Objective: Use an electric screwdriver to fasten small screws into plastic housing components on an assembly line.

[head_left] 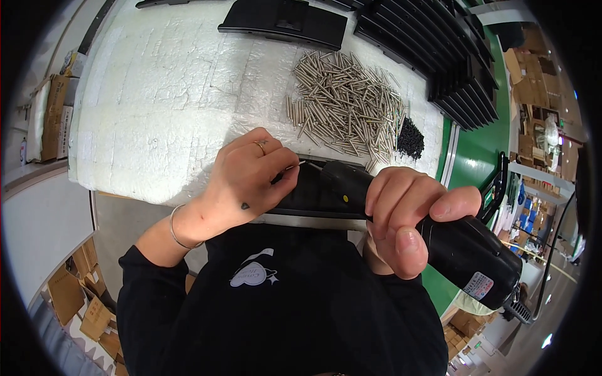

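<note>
My right hand (417,216) wraps round a black corded electric screwdriver (464,250), which lies nearly level with its nose toward the left. Its thin silvery bit (314,165) ends close to the fingertips of my left hand (254,175). Those fingers are pinched together over a black panel (301,197) at the padded table's near edge. A sliver of silver shows at their tips, but what they grip is mostly hidden. Just beyond my hands lies a heap of slim metal pins (345,103), with a small pile of black screws (411,139) at its right.
White foam padding (157,94) covers the table, over a green surface (473,150). Another black panel (282,25) lies at the back. Rows of black panels (433,44) stand at the back right. The screwdriver's cord (555,250) runs up along the right. Cardboard boxes (56,119) stand at the left.
</note>
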`<state>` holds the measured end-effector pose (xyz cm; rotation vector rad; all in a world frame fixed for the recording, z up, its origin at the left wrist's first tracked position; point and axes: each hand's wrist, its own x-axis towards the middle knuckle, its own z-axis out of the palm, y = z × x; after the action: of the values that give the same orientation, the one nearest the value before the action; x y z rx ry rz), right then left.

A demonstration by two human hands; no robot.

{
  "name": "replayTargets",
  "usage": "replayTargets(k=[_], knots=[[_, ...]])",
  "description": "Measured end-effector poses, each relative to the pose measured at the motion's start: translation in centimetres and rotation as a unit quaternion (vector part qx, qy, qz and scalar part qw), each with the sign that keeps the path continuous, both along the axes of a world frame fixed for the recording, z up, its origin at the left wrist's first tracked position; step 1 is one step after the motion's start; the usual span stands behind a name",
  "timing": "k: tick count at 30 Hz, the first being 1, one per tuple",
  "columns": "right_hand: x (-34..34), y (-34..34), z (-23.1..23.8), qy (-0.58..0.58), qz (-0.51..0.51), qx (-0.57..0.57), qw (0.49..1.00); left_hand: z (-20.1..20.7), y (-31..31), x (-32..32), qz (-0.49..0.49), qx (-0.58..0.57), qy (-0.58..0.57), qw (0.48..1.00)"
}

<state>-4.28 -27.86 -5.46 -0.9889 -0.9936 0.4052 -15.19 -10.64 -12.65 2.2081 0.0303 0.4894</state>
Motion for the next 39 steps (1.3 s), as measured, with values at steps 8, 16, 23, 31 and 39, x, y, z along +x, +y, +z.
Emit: replayTargets(k=[8, 16, 23, 31, 39], knots=[[0.3, 0.3, 0.3, -0.016, 0.027, -0.012, 0.999, -0.3, -0.1, -0.1, 0.006, 0.003, -0.015, 1.0], [0.3, 0.3, 0.1, -0.03, 0.024, -0.002, 0.999, -0.3, -0.3, 0.0, 0.011, 0.013, -0.019, 1.0], [0.4, 0.4, 0.0, -0.03, 0.018, 0.012, 0.999, -0.3, -0.4, 0.0, 0.014, 0.016, -0.014, 1.0], [0.2, 0.8, -0.1, -0.018, 0.01, 0.007, 1.0, -0.4, -0.4, 0.1, 0.016, 0.018, -0.021, 0.999], [0.0, 2.6, 0.3, 0.006, 0.031, 0.022, 0.999, -0.5, -1.0, -0.3, -0.003, 0.027, -0.017, 0.999]])
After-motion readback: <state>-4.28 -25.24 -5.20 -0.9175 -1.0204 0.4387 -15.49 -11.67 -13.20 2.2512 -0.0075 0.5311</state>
